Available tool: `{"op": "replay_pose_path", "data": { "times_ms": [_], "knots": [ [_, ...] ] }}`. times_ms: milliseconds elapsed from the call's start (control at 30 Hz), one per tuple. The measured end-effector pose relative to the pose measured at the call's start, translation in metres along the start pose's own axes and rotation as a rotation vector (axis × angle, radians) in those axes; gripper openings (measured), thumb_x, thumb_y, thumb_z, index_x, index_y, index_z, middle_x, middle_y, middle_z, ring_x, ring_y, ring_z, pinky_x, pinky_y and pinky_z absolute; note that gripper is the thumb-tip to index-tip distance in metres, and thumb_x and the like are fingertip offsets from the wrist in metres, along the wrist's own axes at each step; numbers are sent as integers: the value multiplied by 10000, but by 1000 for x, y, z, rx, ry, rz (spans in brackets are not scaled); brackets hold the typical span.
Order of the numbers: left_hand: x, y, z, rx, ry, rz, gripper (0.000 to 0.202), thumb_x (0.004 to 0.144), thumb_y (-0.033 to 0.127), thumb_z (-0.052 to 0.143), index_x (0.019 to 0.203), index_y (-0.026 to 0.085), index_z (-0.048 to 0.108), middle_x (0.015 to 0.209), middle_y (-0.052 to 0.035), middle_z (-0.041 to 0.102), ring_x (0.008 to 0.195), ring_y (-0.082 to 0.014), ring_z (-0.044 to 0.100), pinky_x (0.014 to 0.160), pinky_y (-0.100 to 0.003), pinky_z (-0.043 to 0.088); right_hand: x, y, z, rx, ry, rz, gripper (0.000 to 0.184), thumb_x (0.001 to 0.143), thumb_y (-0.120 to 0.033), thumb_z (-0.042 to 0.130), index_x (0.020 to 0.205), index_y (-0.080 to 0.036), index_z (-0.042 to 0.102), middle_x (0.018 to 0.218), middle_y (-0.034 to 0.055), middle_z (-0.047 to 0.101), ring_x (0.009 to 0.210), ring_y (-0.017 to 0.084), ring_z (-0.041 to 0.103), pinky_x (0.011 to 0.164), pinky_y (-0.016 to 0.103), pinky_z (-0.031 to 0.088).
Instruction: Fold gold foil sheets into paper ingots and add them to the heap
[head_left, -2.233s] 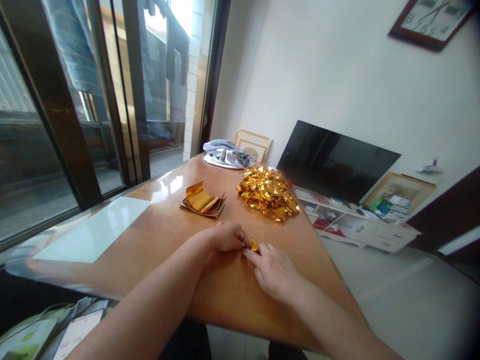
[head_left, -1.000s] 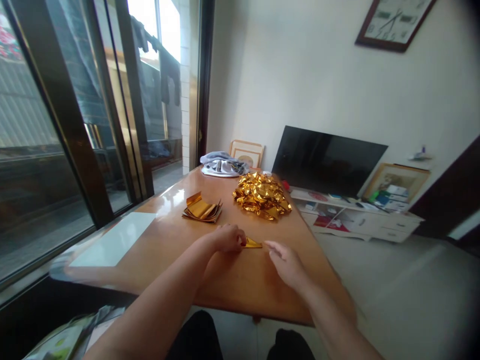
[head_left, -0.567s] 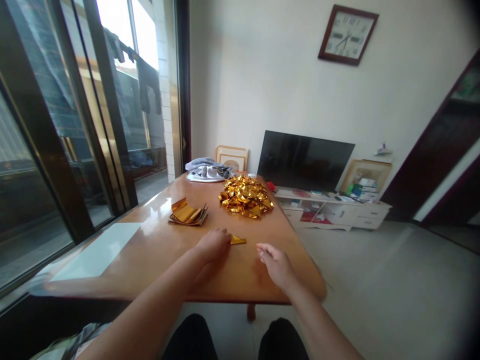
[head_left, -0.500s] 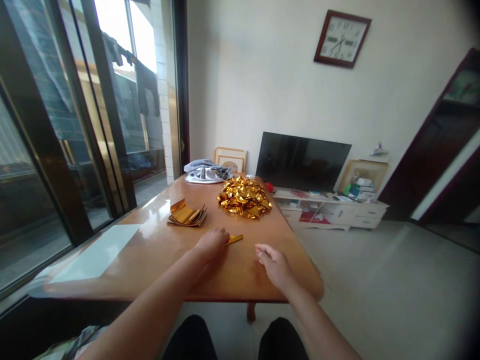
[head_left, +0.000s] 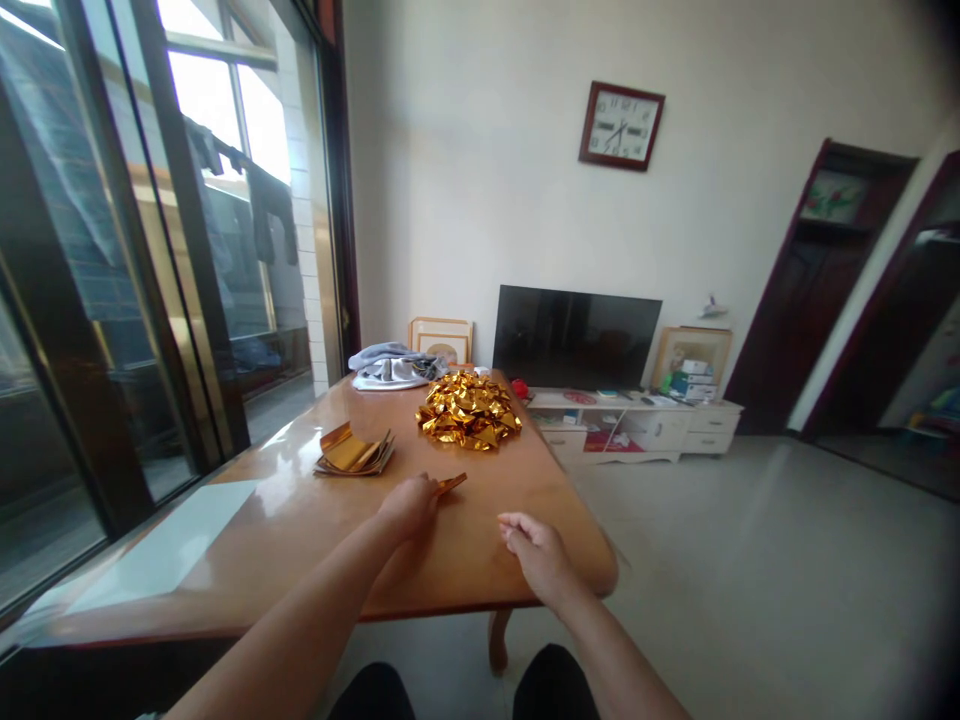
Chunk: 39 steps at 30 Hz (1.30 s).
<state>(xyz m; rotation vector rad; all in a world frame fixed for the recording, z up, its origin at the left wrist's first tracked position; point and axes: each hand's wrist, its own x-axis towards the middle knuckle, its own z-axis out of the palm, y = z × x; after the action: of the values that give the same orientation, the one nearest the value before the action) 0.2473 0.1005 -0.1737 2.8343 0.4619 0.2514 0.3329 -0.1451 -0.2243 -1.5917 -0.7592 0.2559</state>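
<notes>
A narrow folded strip of gold foil paper (head_left: 451, 484) sticks out from the fingers of my left hand (head_left: 411, 503), which is closed on its near end. The strip tilts slightly upward over the table. To its right, my right hand (head_left: 534, 548) hovers near the table's front edge, thumb and fingers drawn together. Whether anything sits between those fingertips I cannot make out. Beyond my left hand lies a stack of gold paper sheets (head_left: 352, 452), its top sheets curling up. A heap of shiny folded gold foil pieces (head_left: 469, 410) rises farther back.
The glossy wooden table (head_left: 480, 560) carries a pale sheet (head_left: 176, 535) at left and folded grey cloth (head_left: 394, 367) at the far end. Behind stand a television (head_left: 574, 340) and a white cabinet (head_left: 667, 428). Sliding glass doors (head_left: 150, 250) line the left side.
The view has turned right and up. The gold strip, flatter on the table before, now angles upward in my left hand. My right hand stays closed beside it.
</notes>
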Motion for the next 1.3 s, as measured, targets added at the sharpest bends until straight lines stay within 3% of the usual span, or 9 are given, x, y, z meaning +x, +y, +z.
{"op": "replay_pose_path", "data": {
  "times_ms": [267,333,500,733,933,1000,1133,1200,1300],
  "knots": [
    [-25,13,13,-291,207,-61,182,815,196,508,830,156,685,801,-47,696,752,-180,621,648,-257,395,-10,-18,20,277,19,176,541,791,-543,685,1155,-144,657,956,89,684,826,205,660,771,349,542],
    [-37,26,17,-373,248,-49,194,835,247,508,847,159,680,780,-23,688,743,-167,622,647,-243,405,-15,-26,27,333,7,212,583,800,-590,674,1187,-157,626,964,76,664,849,201,655,778,345,544],
    [-80,73,23,-833,287,38,179,819,321,597,810,168,689,749,-22,699,724,-178,628,661,-245,427,-29,-54,35,311,-62,99,508,855,-661,584,967,-173,670,875,46,652,859,188,623,762,299,514],
    [-134,117,2,-870,242,187,126,855,252,594,879,194,704,854,-39,717,824,-192,646,745,-258,452,-51,-80,21,368,-55,25,471,838,-602,650,1005,-163,695,841,46,667,799,206,633,706,307,507],
    [-148,109,-16,-995,505,53,270,866,397,641,1013,175,684,907,-60,680,852,-199,616,770,-287,468,-79,-98,1,395,-191,68,394,883,-540,635,945,-156,694,762,27,647,656,150,591,602,261,447],
    [-149,110,-23,-1157,390,18,320,850,425,665,1024,158,680,937,-75,698,888,-211,636,818,-306,480,-86,-104,-3,373,-256,72,385,899,-521,625,951,-147,697,786,41,664,665,150,600,614,264,444],
    [-154,119,-32,-1462,-49,99,340,894,473,609,922,138,655,796,-77,701,724,-207,666,751,-346,519,-91,-113,-3,361,-369,91,387,909,-511,619,998,-142,695,822,61,684,684,160,613,647,290,468],
    [-157,123,-33,-1550,-110,108,334,891,469,619,871,136,633,747,-74,693,672,-203,667,719,-353,531,-91,-114,-2,362,-385,98,398,917,-519,604,999,-139,691,818,63,684,664,158,613,636,293,467],
    [-157,123,-30,-1584,-40,62,321,875,454,652,826,141,599,709,-53,674,614,-171,645,651,-306,519,-91,-112,1,406,-371,120,441,950,-551,530,972,-135,673,821,80,691,669,168,627,639,303,470]
  ]
}}
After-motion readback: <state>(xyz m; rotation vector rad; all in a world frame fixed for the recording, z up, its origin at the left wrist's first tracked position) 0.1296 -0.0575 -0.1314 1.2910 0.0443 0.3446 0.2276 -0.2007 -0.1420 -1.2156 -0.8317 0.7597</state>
